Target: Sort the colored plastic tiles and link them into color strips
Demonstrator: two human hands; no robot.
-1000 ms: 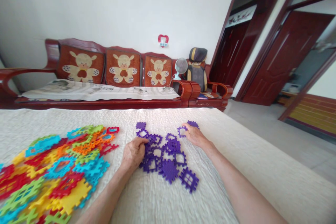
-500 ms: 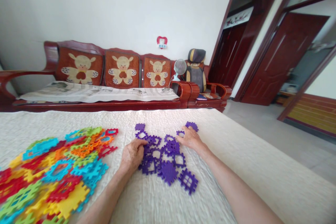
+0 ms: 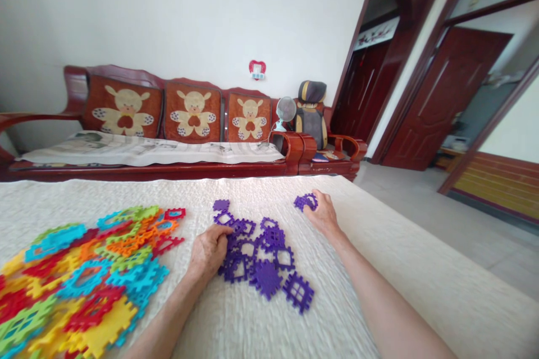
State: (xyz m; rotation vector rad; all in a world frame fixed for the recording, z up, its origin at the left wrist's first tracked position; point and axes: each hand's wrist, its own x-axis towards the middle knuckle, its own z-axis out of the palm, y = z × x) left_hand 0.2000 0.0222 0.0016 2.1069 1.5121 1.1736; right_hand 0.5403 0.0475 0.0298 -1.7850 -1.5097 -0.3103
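Purple interlocking plastic tiles (image 3: 268,279) with notched edges lie in a loose cluster on the cloth, some solid, some framed with openings. My left hand (image 3: 209,248) rests at the cluster's left edge, its fingers curled down against the tiles; what the fingertips grip is hidden. Beyond the cluster to the right, my right hand (image 3: 323,214) pinches a purple open-frame tile (image 3: 312,199) between thumb and fingers. A solid purple tile (image 3: 300,202) lies against or under that frame. One more solid tile (image 3: 221,205) sits at the cluster's far left.
A heap of red, yellow, blue, green and orange tiles (image 3: 90,277) spreads over the left of the cloth-covered table (image 3: 337,314). Past the table's far edge stand a wooden sofa (image 3: 181,171) with bear cushions, a small fan (image 3: 286,109) and an armchair (image 3: 332,160).
My right hand has moved right and away from the cluster, bringing the open-frame tile to the solid tile at the far right. My left hand has stayed beside the cluster. The view has shifted slightly.
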